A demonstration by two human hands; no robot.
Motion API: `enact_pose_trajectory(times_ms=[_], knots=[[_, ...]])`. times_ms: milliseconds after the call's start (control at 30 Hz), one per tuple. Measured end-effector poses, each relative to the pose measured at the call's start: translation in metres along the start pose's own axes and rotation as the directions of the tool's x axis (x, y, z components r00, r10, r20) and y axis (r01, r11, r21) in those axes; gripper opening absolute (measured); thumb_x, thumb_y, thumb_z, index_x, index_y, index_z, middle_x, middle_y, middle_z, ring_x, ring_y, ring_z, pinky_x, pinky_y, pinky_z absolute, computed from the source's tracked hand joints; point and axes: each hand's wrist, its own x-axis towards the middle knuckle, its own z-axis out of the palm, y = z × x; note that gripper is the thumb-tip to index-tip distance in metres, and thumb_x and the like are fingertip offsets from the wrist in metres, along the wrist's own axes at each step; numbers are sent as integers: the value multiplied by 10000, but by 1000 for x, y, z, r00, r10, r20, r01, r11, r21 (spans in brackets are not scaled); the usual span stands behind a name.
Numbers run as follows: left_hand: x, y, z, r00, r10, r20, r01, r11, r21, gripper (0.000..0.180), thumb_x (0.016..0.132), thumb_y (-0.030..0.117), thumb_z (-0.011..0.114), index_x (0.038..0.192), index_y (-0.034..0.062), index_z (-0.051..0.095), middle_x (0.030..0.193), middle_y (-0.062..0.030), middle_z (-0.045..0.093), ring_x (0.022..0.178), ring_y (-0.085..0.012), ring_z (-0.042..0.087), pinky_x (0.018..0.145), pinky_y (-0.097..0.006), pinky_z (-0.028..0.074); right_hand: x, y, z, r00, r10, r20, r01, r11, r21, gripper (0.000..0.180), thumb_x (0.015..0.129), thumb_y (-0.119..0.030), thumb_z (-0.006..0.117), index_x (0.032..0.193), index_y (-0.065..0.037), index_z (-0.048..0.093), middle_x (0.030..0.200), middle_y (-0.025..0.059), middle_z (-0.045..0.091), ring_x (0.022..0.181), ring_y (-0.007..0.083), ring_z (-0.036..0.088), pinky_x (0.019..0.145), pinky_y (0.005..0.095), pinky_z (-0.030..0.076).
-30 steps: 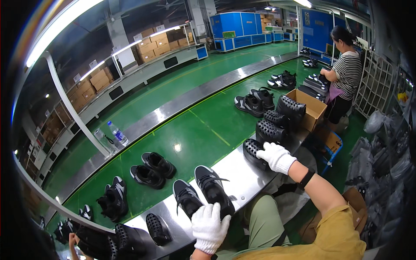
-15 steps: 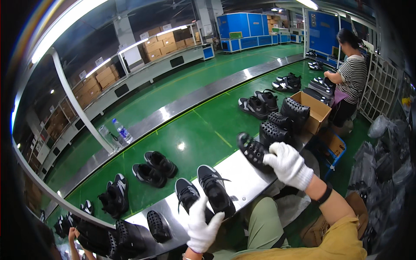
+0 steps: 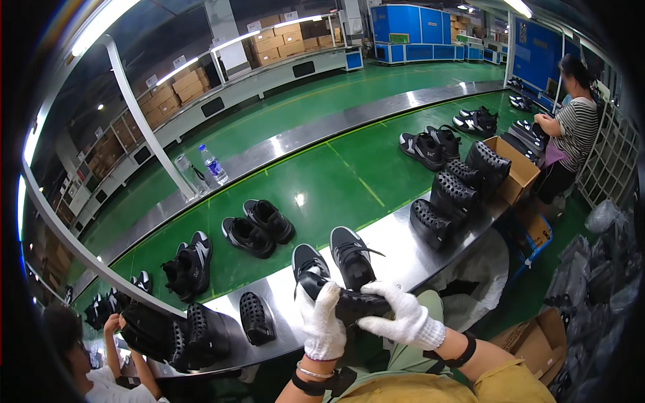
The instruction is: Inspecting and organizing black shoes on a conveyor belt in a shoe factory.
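Observation:
In front of me both my hands, in white knitted gloves, grip a black perforated shoe form [image 3: 363, 307] held sideways over the table edge. My left hand [image 3: 324, 324] closes on its left end. The fingers and thumb of my right hand [image 3: 405, 318] pinch its right end. Just beyond them, a pair of black and grey sneakers stands toes away: the left sneaker [image 3: 309, 260] is partly covered by my left hand, the right sneaker [image 3: 351, 252] has loose laces. Another perforated form [image 3: 256, 318] stands left of my hands.
The steel table [image 3: 396, 258] borders a green belt [image 3: 316, 181] carrying more black sneakers [image 3: 259, 228]. Several forms [image 3: 431, 223] stand at right before an open carton [image 3: 514, 176]. A person in stripes [image 3: 576, 127] works at far right, another person [image 3: 80, 363] at lower left. Bottles [image 3: 213, 165] stand beyond the belt.
My right hand has left the form standing at the right and come across to my left hand. Both hands now hold a form close to me. The view has turned slightly left.

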Motion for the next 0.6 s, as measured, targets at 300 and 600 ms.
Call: enact_pose_trajectory(times_ms=[300, 600], knots=[[40, -9, 1, 796, 189, 575, -602, 351, 717, 342, 934, 213, 736, 1204, 22, 650, 1126, -165, 690, 1081, -299, 668, 939, -380, 534, -3, -16, -55, 929, 191, -317, -152, 978, 142, 292, 835, -18, 788, 1097, -24, 659, 964, 25, 679, 867, 91, 640, 780, 272, 543], [84, -22, 21, 853, -151, 499, -515, -395, 761, 146, 871, 219, 661, 921, 87, 696, 931, -150, 677, 904, -337, 712, 753, -459, 590, -10, -23, -70, 956, 285, -72, -294, 937, -191, 369, 786, -158, 844, 1091, -6, 702, 907, 74, 725, 838, 114, 660, 786, 295, 546]])
